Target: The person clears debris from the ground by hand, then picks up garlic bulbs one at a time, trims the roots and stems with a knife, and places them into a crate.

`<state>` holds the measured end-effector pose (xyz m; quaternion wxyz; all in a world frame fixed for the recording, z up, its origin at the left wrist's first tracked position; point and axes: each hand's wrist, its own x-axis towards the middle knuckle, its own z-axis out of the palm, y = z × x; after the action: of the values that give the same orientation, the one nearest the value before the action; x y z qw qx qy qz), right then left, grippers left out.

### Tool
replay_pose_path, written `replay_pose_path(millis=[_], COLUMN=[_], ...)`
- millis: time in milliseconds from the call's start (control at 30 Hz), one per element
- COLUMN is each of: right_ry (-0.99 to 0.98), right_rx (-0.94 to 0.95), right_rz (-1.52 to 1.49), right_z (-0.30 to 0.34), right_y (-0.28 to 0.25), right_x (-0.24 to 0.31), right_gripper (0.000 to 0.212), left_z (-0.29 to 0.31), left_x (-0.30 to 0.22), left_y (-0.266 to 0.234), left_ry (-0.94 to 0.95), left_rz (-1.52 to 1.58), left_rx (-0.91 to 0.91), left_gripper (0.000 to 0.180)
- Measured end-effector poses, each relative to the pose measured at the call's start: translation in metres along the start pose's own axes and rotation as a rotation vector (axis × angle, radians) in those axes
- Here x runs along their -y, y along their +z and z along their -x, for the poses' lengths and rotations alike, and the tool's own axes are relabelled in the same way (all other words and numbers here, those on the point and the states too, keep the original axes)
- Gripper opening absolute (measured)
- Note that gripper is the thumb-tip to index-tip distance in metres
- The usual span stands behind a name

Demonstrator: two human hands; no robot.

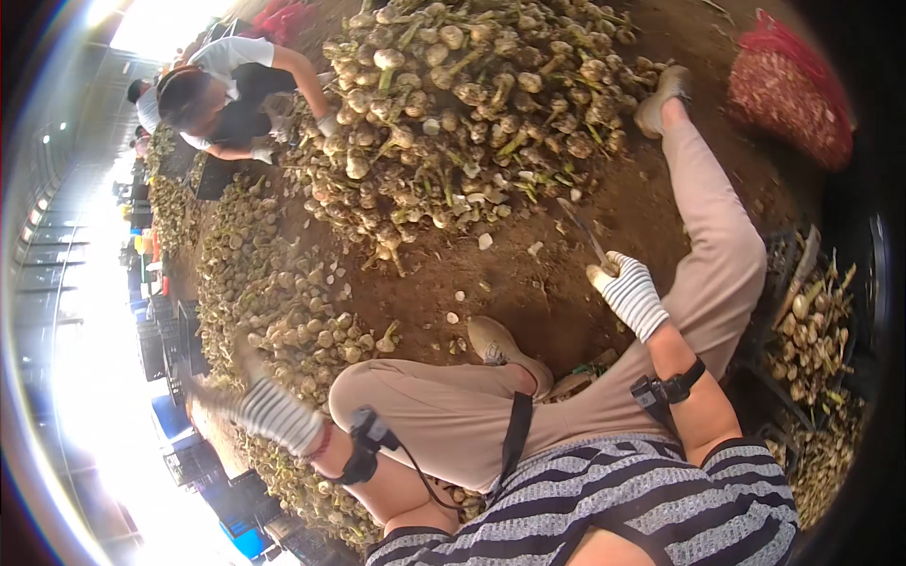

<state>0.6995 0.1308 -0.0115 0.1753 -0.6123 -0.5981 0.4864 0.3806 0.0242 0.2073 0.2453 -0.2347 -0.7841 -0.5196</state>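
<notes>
My right hand, in a white striped glove, is closed around a knife with a long thin blade pointing away from me over the bare soil. My left hand, gloved the same way, is stretched out to the left past my bent knee. Motion smears its fingers, so whether it holds anything cannot be made out. Beneath and around that hand lie loose garlic bulbs. Ahead of me rises a large heap of garlic, the bulbs dirty with short green and brown stems.
A crate of trimmed garlic stands by my right side. At the far right sits a red mesh sack, full. Another person with gloved hands bends at the heap's left. Black crates line the left side. My shoe touches the heap's edge.
</notes>
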Motion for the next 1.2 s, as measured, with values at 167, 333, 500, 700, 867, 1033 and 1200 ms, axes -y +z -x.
replay_pose_path(millis=[167,333,500,700,867,1033,1200], right_ry=[0.048,0.265,0.211,0.163,0.195,-0.004,-0.237], right_rx=[0.184,0.134,0.057,0.078,0.111,0.1,-0.08], right_rz=[-0.222,-0.331,-0.31,-0.296,-0.401,-0.394,-0.062], right_z=[-0.02,-0.022,-0.023,-0.021,-0.014,0.01,0.025], right_y=[0.005,-0.01,-0.012,-0.008,-0.004,-0.036,-0.075], right_x=[0.016,-0.015,-0.005,-0.008,-0.009,0.02,0.031], right_gripper=[0.029,0.025,0.024,0.027,0.06,0.027,0.024], left_z=[0.057,0.038,0.035,0.053,0.106,0.139,0.149], left_x=[0.0,0.105,0.115,0.111,0.049,-0.013,-0.034], left_y=[0.139,0.305,0.363,0.289,0.165,0.101,0.063], left_ry=[-0.493,0.05,0.138,-0.358,-1.006,-0.926,-0.735], left_rz=[0.326,-0.459,-0.905,-0.124,0.992,1.261,0.981], left_rx=[0.865,0.928,1.018,0.937,1.069,1.125,1.395], left_gripper=[0.016,0.039,0.058,0.041,0.041,0.059,0.064])
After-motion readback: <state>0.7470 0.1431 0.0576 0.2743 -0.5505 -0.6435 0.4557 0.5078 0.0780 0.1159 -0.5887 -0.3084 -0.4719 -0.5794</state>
